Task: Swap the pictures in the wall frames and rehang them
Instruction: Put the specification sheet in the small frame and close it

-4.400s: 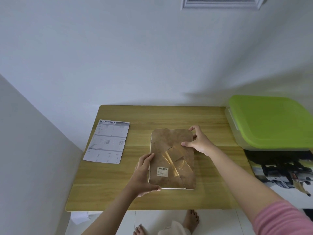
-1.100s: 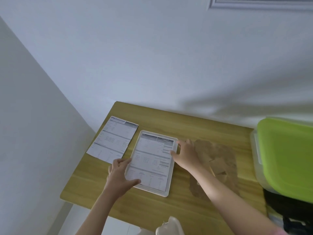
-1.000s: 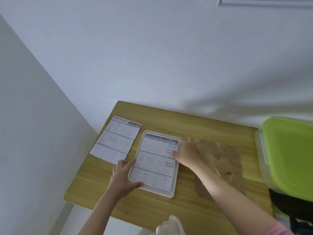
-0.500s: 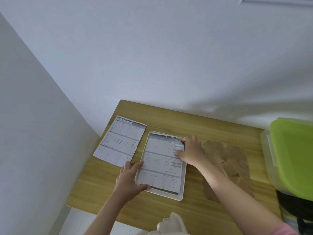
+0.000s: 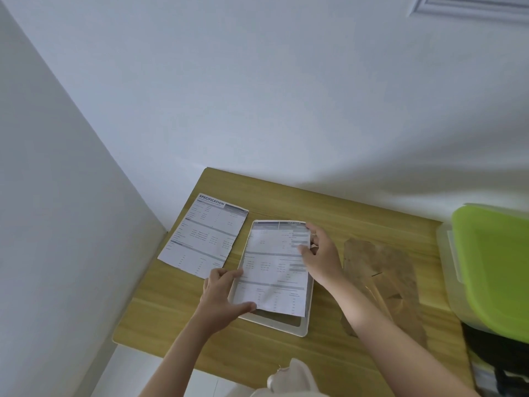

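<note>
White walls fill the upper two thirds of the picture, meeting in a corner at the left. Tucked into that corner, across the lower middle, stands a wooden table. At the right edge sits a plastic box with a green lid, partly cut off by the picture's border. Just left of it, on the table, lies a brown backing board, flat and partly hidden by the person's right forearm.

In the centre of the table lies a white picture frame, face down and open at the back. A printed sheet is in it, its near end lifted a little and sitting short of the frame's lower rim. The left hand holds the frame's left edge, thumb laid over the sheet's lower corner. The right hand pinches the sheet's right edge near the top, fingers curled around the paper. The hands are apart, one on each side of the frame.

To the upper left of the frame, close beside it, a second printed sheet headed "SPECIFICATION" lies flat on the wood. At the top right corner of the picture, the lower edge of a white moulded frame on the wall just shows.
</note>
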Available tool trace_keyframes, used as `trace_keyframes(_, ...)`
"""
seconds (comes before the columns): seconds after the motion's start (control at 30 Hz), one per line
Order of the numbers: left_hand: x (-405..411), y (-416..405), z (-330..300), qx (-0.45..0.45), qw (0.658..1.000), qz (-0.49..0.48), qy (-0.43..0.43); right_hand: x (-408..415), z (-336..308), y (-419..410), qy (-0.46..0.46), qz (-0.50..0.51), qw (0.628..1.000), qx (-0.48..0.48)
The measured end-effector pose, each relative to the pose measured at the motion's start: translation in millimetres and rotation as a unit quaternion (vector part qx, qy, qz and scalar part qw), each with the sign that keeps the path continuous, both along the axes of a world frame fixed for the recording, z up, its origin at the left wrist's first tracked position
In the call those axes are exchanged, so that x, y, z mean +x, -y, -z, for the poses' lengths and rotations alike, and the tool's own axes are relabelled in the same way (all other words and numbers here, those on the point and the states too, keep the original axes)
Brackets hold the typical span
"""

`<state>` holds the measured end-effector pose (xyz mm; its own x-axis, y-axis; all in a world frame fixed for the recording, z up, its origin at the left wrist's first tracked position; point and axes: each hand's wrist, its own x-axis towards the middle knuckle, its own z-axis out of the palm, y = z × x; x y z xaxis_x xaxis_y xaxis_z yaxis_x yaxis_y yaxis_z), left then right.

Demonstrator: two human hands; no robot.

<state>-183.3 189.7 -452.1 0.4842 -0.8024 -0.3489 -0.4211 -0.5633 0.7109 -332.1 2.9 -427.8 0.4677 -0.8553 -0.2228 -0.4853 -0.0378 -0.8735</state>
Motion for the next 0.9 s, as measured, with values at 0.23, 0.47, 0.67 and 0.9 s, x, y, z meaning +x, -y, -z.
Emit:
trace_keyframes(0.23,-11,9,-18,-0.087,0.994,-0.049,-0.038,-15,-12,-2,0.072,0.035,0.997,0.004)
trace_keyframes(0.47,-43,24,-38,-0.151,0.984,-0.052,-0.079,-62,-17,0,0.093,0.087,0.992,-0.001)
trace_keyframes(0.67,-114,33,-41,-0.142,0.983,-0.019,-0.115,-143,-12,-5,0.073,0.153,0.985,-0.035)
trace_keyframes(0.9,-235,27,-37,-0.114,0.981,-0.005,-0.157,-270,7,-17,0.024,0.168,0.984,-0.045)
